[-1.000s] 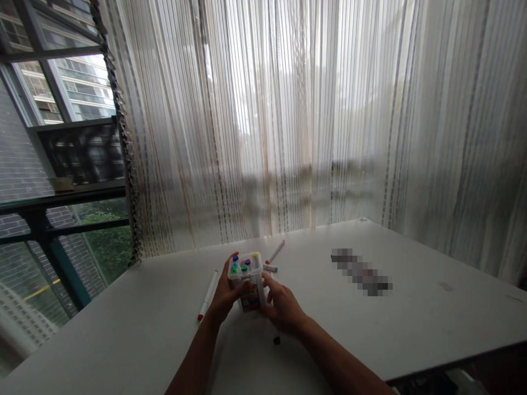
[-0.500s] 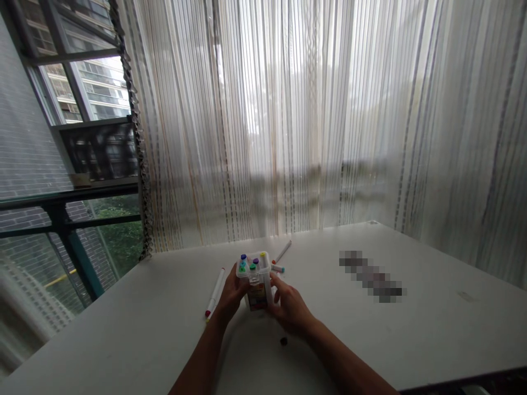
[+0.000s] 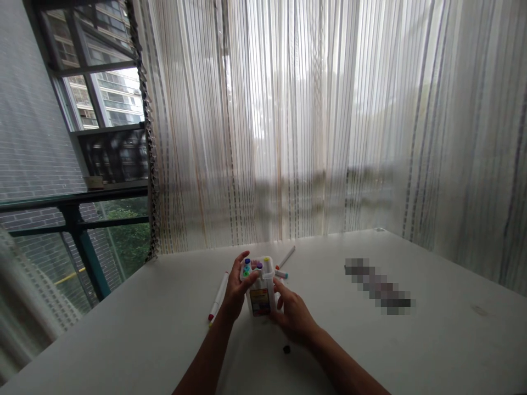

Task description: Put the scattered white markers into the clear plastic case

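Observation:
A clear plastic box of markers (image 3: 260, 299) with a printed label on its front stands upright on the table before me. Several coloured caps, blue, green, purple and yellow, show at its top. My left hand (image 3: 235, 288) is closed around the box's left side, its thumb across the front top rim by the caps and one finger raised behind. On the other side my right hand (image 3: 294, 310) grips the right wall with bent fingers. A white marker with a red cap (image 3: 218, 296) lies left of my left hand, a yellow tip showing beside it.
Behind the box, a white marker (image 3: 287, 257) and a shorter blue-ended marker (image 3: 281, 274) lie on the white table (image 3: 411, 351). A small dark piece (image 3: 287, 349) is near my right wrist. A blurred-out patch (image 3: 379, 285) covers something at right. Striped curtains (image 3: 288, 137) hang beyond.
My left thumb has moved up onto the box's top rim, and a left finger now rises behind it. The right hand keeps its hold. The view has shifted slightly.

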Tool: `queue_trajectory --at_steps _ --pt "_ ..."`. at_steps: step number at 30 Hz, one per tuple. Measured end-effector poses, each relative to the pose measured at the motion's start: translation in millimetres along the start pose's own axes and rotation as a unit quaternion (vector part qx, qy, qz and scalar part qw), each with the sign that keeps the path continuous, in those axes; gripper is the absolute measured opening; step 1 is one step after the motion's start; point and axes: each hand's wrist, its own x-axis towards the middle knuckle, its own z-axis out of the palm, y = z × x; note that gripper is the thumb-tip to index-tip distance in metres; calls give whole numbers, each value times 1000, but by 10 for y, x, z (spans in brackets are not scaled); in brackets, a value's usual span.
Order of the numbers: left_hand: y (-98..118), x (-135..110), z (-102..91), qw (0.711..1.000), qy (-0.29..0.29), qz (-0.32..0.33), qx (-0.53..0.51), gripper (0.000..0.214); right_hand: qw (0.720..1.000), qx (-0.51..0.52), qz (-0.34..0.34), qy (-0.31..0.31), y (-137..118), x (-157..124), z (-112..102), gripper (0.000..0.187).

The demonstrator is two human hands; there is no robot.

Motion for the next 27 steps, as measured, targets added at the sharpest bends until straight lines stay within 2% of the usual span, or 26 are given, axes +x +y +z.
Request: queue_trajectory --at_steps 5,11,16,25,27 --pt "-98 -20 -50 1000 -20 7 -1 67 1000 -4 -3 2 30 6 22 73" --pt "-195 -43 -164 996 -75 20 46 52 1000 2 -6 6 55 5 34 76" --pt "-144 -58 -170 996 -78 23 27 53 1000 6 -2 4 45 5 33 76" --pt "-75 -59 -137 993 -69 66 63 57 1000 3 6 -1 15 4 19 76" --pt "-67 -66 -128 995 -71 54 51 54 1000 0 10 1 6 -2 16 76"
